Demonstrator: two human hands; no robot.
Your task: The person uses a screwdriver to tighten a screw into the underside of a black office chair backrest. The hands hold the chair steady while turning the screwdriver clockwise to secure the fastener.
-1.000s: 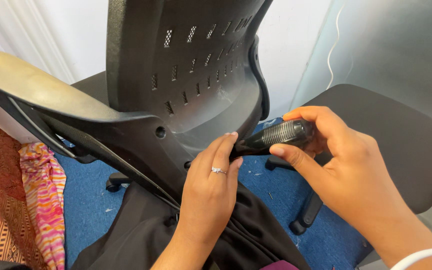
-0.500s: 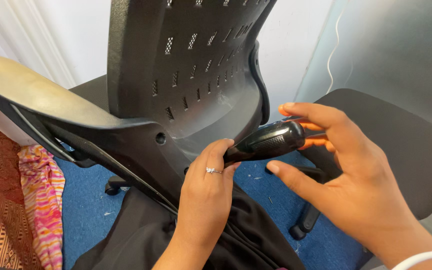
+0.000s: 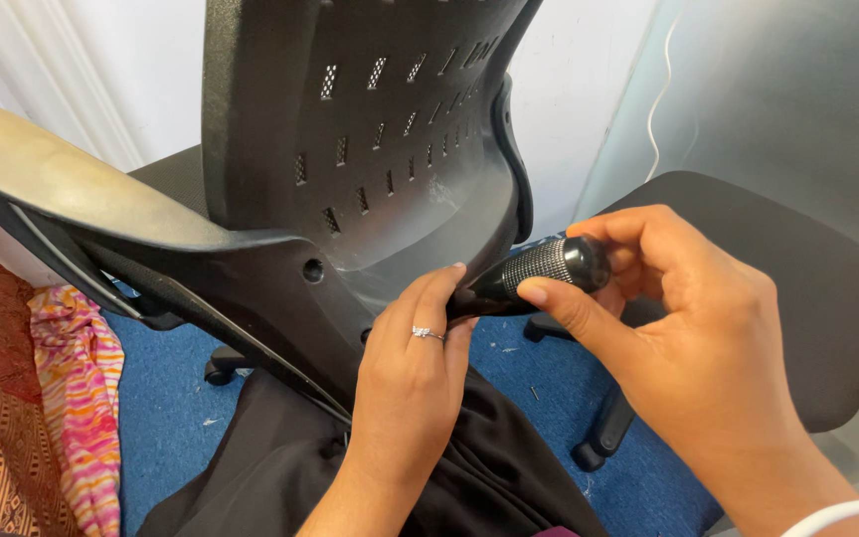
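A black perforated chair back [image 3: 370,129] with a worn grey armrest [image 3: 62,189] fills the middle of the head view. My right hand [image 3: 688,348] grips the black textured handle of a screwdriver [image 3: 539,270], thumb and fingers wrapped round its end. The tool's tip points left into the underside of the chair back and is hidden behind my left hand [image 3: 415,368]. My left hand, with a ring on one finger, has its fingertips around the tool's front end, against the plastic.
A second black chair seat [image 3: 797,268] stands at the right, its wheeled base [image 3: 599,438] on blue carpet [image 3: 161,398]. Black cloth [image 3: 280,477] lies below my hands. Patterned orange and pink fabric [image 3: 62,398] lies at the left. A white cable [image 3: 663,89] hangs on the wall.
My right hand has shifted its hold on the screwdriver handle, turning it, with thumb now underneath. My left hand stays at the tool's tip. The view has tilted slightly.
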